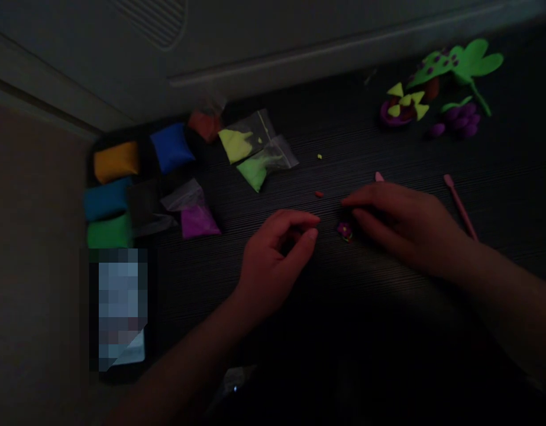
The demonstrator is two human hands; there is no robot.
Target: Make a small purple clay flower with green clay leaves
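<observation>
My left hand (pixel 277 260) hovers over the dark table with its thumb and index fingertips brought together in a pinch. Whether anything small sits between them, I cannot make out. To its right lies a tiny purple clay flower (pixel 344 229) with a yellow centre and some green and red at its lower edge. My right hand (pixel 401 222) is on the flower's other side, thumb and index finger apart, with nothing visible between them. Beyond the fingertips rests a small red clay piece (pixel 319 194). A pink tool (pixel 379 177) is partly hidden behind my right hand.
Several clay packets, such as the purple packet (pixel 199 220) and blue packet (pixel 173 147), lie at left near a blurred-out bright object (pixel 123 296). Another pink tool (pixel 459 204) lies at right. Behind are a purple bowl (pixel 394 121), purple grapes (pixel 463 121) and a green leafy clay shape (pixel 470 62).
</observation>
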